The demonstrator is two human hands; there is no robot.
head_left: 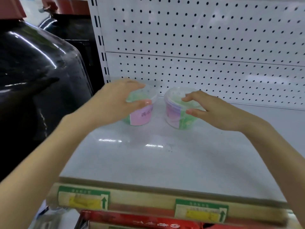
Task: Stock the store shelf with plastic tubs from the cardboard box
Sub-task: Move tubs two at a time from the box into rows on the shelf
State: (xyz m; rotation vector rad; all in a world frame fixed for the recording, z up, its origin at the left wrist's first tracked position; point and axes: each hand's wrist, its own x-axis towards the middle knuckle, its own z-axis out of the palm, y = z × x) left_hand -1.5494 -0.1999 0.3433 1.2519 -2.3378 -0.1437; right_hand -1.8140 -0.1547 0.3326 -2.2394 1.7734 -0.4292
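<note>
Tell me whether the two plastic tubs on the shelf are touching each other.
Apart. The head view shows a strip of bare white shelf between the left tub and the right tub.

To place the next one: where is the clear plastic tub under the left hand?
Head view: the clear plastic tub stands back left on the white shelf, left of the other clear plastic tub.
</note>
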